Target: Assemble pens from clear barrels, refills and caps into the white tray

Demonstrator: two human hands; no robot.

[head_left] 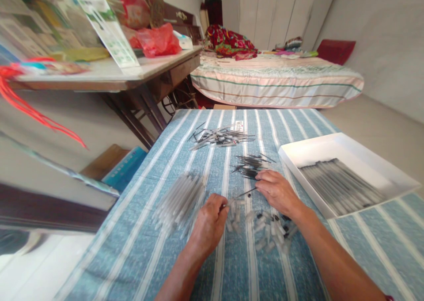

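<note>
My left hand (pixel 210 219) is closed in a pinch at the middle of the table, beside a bundle of translucent pen barrels (pixel 182 198). What its fingertips hold is too small to make out. My right hand (pixel 276 189) pinches a thin dark pen refill (pixel 247 192), which points toward my left hand. Right beyond those fingers lies a pile of dark refills (pixel 252 161). Small translucent pieces (pixel 234 217) lie between my hands, and a heap of clear and black pen caps (pixel 273 230) sits below my right wrist.
A white box (pixel 364 153) at the right holds a row of pens (pixel 341 181). Farther back is a loose pile of refills (pixel 221 136) on the blue striped tablecloth (pixel 139 230). A desk (pixel 168 69) stands at the left, a bed (pixel 274 80) behind.
</note>
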